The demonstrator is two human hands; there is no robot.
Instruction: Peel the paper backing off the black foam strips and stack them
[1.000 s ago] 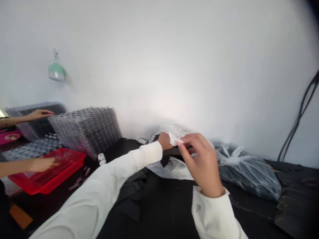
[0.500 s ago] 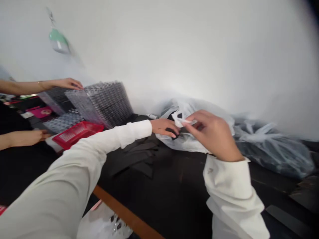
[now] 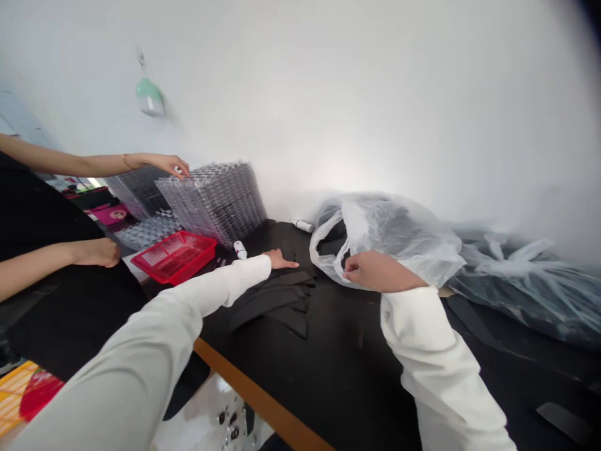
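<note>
My right hand (image 3: 373, 270) is closed in a pinch at the near rim of a clear plastic bag (image 3: 404, 232). The bag lies against the wall with its mouth towards the left and dark contents inside. My left hand (image 3: 280, 259) is left of the bag's mouth, just above a fanned pile of thin black strips (image 3: 277, 300). A finger points right, and the hand looks open; its underside is hidden. A small white bottle (image 3: 240, 250) lies left of that hand, and a second white bottle (image 3: 303, 225) lies by the wall.
A co-worker's hand (image 3: 171, 164) rests on a tall stack of clear plastic trays (image 3: 220, 200); their other hand (image 3: 101, 252) is near a red basket (image 3: 181, 258). A tied plastic bag (image 3: 526, 282) lies to the right. The black table has a brown front edge (image 3: 263, 404).
My left hand has drawn back left out of the bag's mouth to the black strips. My right hand has moved down with the bag's rim, and the mouth shows wider. The view has shifted left.
</note>
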